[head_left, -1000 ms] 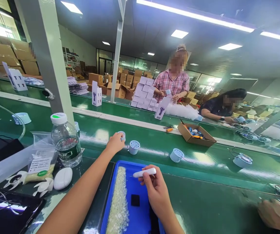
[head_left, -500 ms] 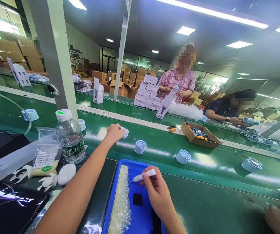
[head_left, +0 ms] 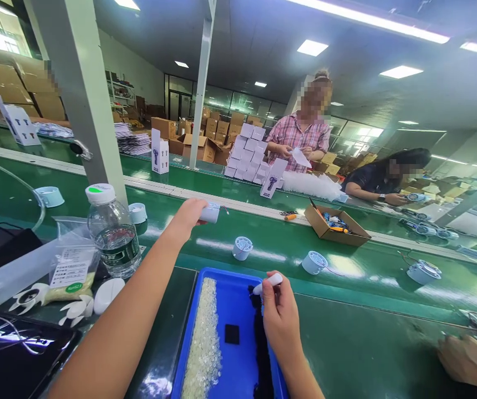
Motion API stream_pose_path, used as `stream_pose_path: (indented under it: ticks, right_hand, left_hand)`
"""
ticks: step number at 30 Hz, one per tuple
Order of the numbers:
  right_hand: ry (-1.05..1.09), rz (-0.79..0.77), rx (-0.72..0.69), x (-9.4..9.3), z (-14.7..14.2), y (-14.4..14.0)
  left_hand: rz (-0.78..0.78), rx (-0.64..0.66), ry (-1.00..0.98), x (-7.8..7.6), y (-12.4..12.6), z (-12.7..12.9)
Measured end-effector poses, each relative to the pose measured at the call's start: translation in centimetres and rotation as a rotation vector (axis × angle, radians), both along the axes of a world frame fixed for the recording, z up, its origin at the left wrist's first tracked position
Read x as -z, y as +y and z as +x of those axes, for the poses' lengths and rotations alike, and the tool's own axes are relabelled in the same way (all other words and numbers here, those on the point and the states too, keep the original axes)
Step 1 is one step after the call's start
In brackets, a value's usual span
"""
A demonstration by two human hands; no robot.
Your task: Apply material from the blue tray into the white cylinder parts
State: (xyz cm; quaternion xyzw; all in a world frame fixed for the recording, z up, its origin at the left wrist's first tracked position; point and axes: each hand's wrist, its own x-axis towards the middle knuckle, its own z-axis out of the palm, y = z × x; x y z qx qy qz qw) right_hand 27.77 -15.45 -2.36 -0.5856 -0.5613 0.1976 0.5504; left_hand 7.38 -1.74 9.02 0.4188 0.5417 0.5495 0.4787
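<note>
Left hand (head_left: 188, 215) has lifted the white part (head_left: 211, 213) off the belt (head_left: 346, 288), holding it raised. Right hand (head_left: 280, 318) tipped the pen tool (head_left: 267, 283) more upright, over the tray (head_left: 238, 310). Two loose parts (head_left: 242, 247) on the belt drifted right.

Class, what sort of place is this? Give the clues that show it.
Probably a factory assembly and packing line: a green conveyor belt carries round fan parts, and stacked white product boxes stand before a co-worker.

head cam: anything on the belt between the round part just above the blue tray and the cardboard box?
Yes. In the head view, one more round pale-blue part sits on the green belt between the round part near the blue tray and the cardboard box.
</note>
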Motion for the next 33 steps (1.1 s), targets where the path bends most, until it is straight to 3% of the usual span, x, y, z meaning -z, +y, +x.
stream_pose_path:
  ticks: [8, 12, 19, 25, 30, 33]
  right_hand:
    - [-0.026, -0.003, 0.012, -0.3, -0.2, -0.1]
    - [0.032, -0.040, -0.128, -0.8, -0.4, -0.3]
    - [0.092, 0.082, -0.127, -1.1, -0.7, -1.4]
    - [-0.094, 0.022, -0.434, -1.9, -1.3, -2.0]
    - [0.222, 0.137, -0.196, -2.3, -0.8, -1.6]
    - [0.380, 0.136, -0.110, -2.6, -0.4, -1.4]
  left_hand:
    - [-0.015, -0.002, -0.162, -0.3, -0.1, 0.1]
    - [-0.024, 0.042, -0.270, -0.6, -0.2, 0.3]
    - [0.006, 0.123, -0.273, 0.2, -0.4, 1.5]
    - [-0.036, 0.201, -0.192, 1.4, -0.9, 3.1]
    - [-0.112, 0.236, -0.099, 1.6, -1.7, 4.7]
    - [-0.121, 0.323, -0.056, 1.7, -2.1, 5.6]
